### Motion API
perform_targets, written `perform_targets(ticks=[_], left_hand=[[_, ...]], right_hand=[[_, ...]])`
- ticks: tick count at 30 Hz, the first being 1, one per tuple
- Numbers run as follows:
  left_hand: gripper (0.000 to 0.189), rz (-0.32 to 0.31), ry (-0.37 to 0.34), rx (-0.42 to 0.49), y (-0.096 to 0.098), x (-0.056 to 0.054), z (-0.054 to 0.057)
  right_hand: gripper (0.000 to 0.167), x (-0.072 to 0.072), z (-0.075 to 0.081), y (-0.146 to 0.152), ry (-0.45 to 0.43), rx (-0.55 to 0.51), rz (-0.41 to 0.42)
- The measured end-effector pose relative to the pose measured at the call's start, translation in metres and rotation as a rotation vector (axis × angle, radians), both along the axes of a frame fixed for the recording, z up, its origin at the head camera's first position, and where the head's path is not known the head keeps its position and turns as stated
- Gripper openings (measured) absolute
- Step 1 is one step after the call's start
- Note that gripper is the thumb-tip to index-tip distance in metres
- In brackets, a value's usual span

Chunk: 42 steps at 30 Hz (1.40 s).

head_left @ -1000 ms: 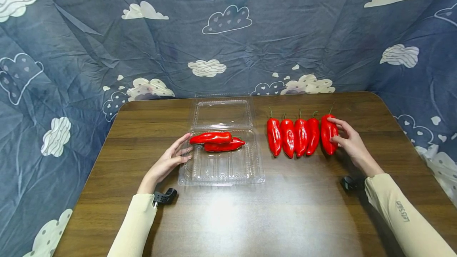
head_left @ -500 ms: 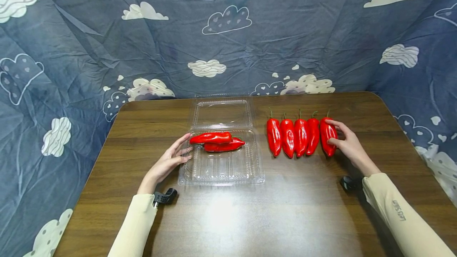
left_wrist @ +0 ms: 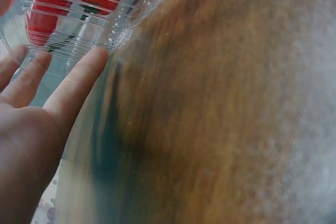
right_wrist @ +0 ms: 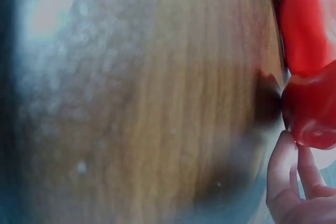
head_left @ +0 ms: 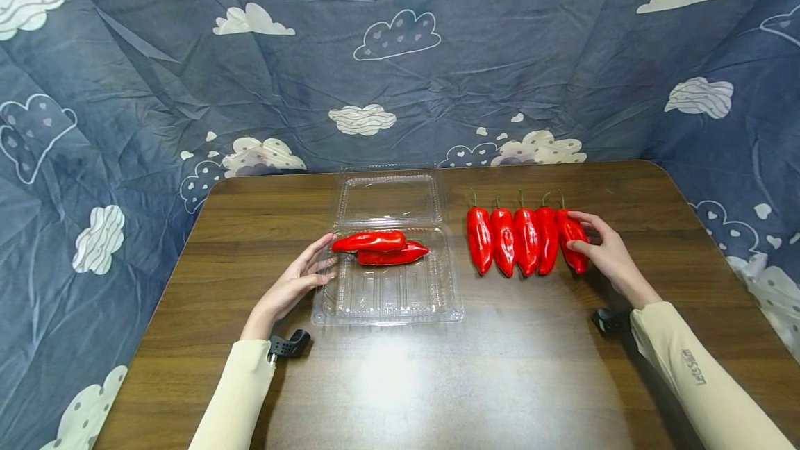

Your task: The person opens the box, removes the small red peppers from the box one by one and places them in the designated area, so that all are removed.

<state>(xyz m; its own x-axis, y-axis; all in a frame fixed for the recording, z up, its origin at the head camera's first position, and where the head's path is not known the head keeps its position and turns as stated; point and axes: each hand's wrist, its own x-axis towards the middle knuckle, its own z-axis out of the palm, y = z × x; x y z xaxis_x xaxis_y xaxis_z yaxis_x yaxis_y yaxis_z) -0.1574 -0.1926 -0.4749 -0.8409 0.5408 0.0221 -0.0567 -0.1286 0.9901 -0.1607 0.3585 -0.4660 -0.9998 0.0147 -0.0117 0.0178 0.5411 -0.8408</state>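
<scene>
Two red peppers lie crosswise in the clear plastic clamshell container (head_left: 394, 304), the upper pepper (head_left: 369, 242) overlapping the lower pepper (head_left: 400, 254). At the container's left edge rests my left hand (head_left: 294, 287), fingers extended; the left wrist view shows its fingertips (left_wrist: 97, 56) right at the ribbed wall. To the right, a row of red peppers (head_left: 480, 240) stands side by side, green stems pointing away. My right hand (head_left: 606, 255) touches the right side of the end pepper (head_left: 570, 238) with fingers and thumb. That pepper leans against its neighbour (head_left: 547, 242).
The container's open lid (head_left: 390, 200) lies flat behind its base, near the back edge of the brown wooden table (head_left: 519, 367). A blue cloth with clouds (head_left: 400, 75) hangs behind. Each wrist wears a black strap (head_left: 290, 344).
My right hand has pushed the end pepper left against the row, and its stem has swung left. The neighbouring peppers have shifted slightly left. My left hand has stayed put.
</scene>
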Motion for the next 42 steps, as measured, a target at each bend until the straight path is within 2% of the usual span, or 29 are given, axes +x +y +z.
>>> perform_targets(ticks=[8,19,25,32,38,42], left_hand=[[0.075,0.001,-0.003,-0.002,0.001,0.000,0.001],[0.075,-0.001,0.001,-0.016,0.001,-0.001,0.002],[0.075,-0.001,0.001,-0.015,0.001,0.000,0.002],[0.075,-0.002,0.002,-0.007,0.000,0.000,0.001],[0.076,-0.002,0.006,-0.005,-0.001,0.000,0.000],[0.076,-0.003,0.003,-0.009,-0.001,0.000,0.000]], right_hand=[[0.050,0.001,0.001,-0.001,0.032,0.033,-0.075],[0.050,0.000,0.000,0.001,0.023,-0.048,-0.077],[0.045,0.000,0.000,0.002,0.081,-0.115,-0.107],[0.042,0.003,0.007,-0.001,0.134,-0.142,-0.167],[0.041,0.005,0.017,-0.009,0.175,-0.183,-0.132],[0.040,0.005,0.022,-0.018,0.165,-0.179,-0.108]])
